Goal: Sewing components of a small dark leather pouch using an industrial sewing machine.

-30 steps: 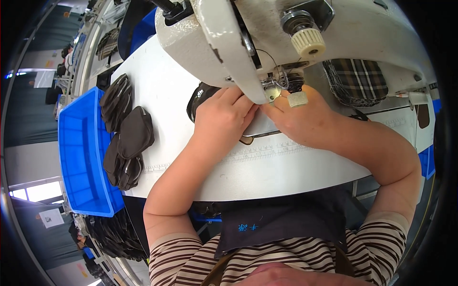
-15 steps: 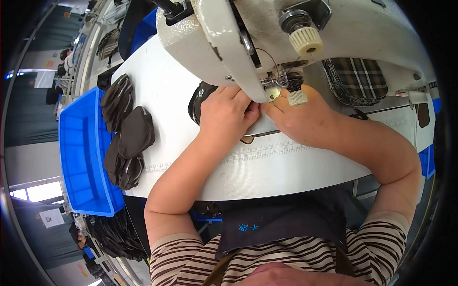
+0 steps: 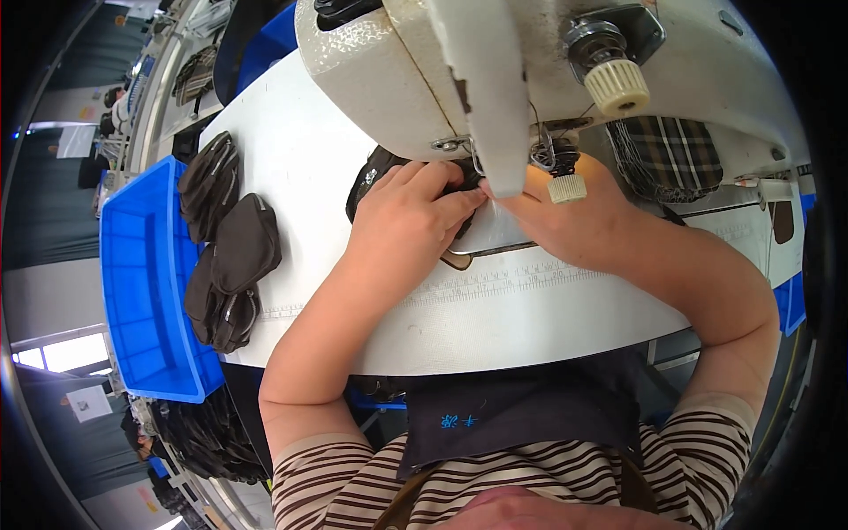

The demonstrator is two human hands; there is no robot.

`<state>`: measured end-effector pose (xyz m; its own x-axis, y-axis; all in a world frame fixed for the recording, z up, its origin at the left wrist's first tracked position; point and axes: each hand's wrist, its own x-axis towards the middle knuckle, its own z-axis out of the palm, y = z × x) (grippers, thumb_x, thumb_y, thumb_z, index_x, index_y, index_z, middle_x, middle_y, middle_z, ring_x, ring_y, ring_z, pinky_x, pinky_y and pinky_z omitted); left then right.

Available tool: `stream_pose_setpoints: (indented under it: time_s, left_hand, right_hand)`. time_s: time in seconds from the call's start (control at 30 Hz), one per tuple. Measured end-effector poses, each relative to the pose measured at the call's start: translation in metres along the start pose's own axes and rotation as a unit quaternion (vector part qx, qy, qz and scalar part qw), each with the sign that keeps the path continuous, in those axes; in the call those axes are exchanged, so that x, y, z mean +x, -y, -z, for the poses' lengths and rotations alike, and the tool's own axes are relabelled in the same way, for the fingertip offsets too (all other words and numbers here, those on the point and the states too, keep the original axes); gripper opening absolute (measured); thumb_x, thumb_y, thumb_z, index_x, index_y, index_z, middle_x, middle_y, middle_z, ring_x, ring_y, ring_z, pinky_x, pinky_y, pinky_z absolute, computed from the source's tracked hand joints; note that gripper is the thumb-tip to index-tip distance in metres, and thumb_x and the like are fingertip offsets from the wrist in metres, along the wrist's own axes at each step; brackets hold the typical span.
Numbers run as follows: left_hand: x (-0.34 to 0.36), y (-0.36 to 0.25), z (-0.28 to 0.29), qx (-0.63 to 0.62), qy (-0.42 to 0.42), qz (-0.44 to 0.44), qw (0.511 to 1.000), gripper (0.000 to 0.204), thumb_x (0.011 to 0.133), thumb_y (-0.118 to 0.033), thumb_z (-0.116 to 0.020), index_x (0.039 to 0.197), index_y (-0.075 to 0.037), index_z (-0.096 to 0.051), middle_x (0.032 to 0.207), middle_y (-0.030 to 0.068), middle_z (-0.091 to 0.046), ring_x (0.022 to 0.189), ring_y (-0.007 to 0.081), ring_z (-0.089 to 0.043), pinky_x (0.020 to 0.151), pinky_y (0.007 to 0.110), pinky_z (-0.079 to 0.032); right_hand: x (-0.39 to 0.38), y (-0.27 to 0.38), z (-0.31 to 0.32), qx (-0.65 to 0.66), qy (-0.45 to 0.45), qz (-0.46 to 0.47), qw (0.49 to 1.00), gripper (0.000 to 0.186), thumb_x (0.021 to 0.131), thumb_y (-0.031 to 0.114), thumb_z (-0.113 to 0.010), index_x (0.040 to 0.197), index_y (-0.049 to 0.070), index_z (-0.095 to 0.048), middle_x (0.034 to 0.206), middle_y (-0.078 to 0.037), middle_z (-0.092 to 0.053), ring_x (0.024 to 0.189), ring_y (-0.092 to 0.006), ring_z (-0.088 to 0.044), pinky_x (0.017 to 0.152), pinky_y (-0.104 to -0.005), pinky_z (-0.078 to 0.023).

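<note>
A white sewing machine (image 3: 362,66) fills the top of the view above a white table (image 3: 309,132). My left hand (image 3: 406,221) has bent fingers pressed onto a dark pouch-like piece (image 3: 366,184) under the machine head, gripping it with the thumb side near the needle area. My right hand (image 3: 570,221) is close by on the right, fingers bent toward the same piece; its fingertips are partly hidden behind the machine's white front part and knurled knob (image 3: 566,188). The needle itself is hidden.
Several dark zippered pouches (image 3: 243,243) lie on the table's left, beside a blue plastic bin (image 3: 141,283). A plaid fabric stack (image 3: 667,155) lies under the machine arm at right. A printed ruler strip (image 3: 495,284) runs along the table. Other workstations show at far left.
My left hand has shifted slightly left and its fingers have moved, showing more dark material between them. The view has shifted, so the machine's front part now covers more near my right fingertips.
</note>
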<state>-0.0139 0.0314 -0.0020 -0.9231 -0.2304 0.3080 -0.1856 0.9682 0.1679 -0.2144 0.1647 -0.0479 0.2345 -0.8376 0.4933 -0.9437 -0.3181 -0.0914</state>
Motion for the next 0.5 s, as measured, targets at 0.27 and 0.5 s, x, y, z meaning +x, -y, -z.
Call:
stream_pose_setpoints:
  time_s: [0.27, 0.5]
  left_hand:
    - [0.005, 0.012, 0.002, -0.041, -0.008, -0.024, 0.999, 0.035, 0.081, -0.007, -0.078, 0.114, -0.018, -0.080, 0.110, 0.0022, -0.071, 0.087, 0.0249, -0.069, 0.077, 0.041, -0.052]
    - [0.005, 0.007, -0.014, 0.010, -0.044, -0.042, 0.998, 0.039, 0.079, -0.005, -0.074, 0.116, -0.017, -0.077, 0.107, 0.0020, -0.074, 0.084, 0.0235, -0.069, 0.071, 0.037, -0.054]
  right_hand:
    - [-0.002, 0.003, 0.007, -0.035, 0.071, 0.006, 0.997, 0.041, 0.088, 0.010, -0.069, 0.129, 0.010, -0.073, 0.077, -0.010, -0.062, 0.082, -0.0296, -0.064, 0.067, -0.0413, -0.052]
    - [0.000, 0.001, 0.005, -0.010, 0.094, 0.001, 0.996, 0.046, 0.084, 0.006, -0.068, 0.129, 0.009, -0.072, 0.081, -0.013, -0.065, 0.080, -0.0320, -0.065, 0.067, -0.0433, -0.053]
